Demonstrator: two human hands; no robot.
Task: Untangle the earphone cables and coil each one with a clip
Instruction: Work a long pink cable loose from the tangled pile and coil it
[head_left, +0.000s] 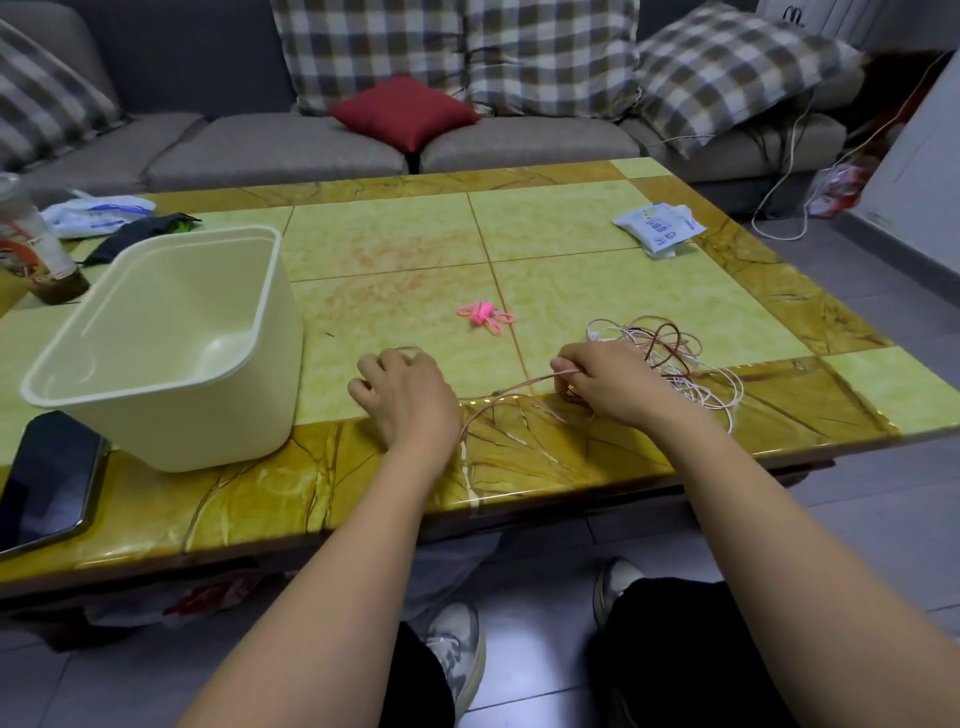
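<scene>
Head-cam view looking down on a green-and-amber tiled coffee table (395, 244), w/ a sofa behind it. The earphone cables (670, 353) are pinkish-white and brown strands in one loose tangle. They lie at the near right of the table, partly under and behind the right hand (608, 384). That hand pinches one strand btwn thumb and curled fingers. The strand runs left along the table's near border toward the left hand (405, 395).

The left hand sits knuckles-up on the table w/ fingers bent down. A thin loop shows at its far side, but can't tell if it grips cable or just rests there. The pink clips (483, 314), a small bunch, lie beyond and btwn the hands, untouched.

Likely risks:
- A hard pull on the pinched strand could cinch the tangle into tighter knots.
- Thin wire may kink or strain where it bends sharply.
- The tangle is near the table edge, so a tug could drag loops over it.

Containers: a cream plastic tub (171, 338) stands at left, open-topped, w/ nothing visible inside and no cable or clip in it yet. A dark phone (47, 478) lies just beside it.
</scene>
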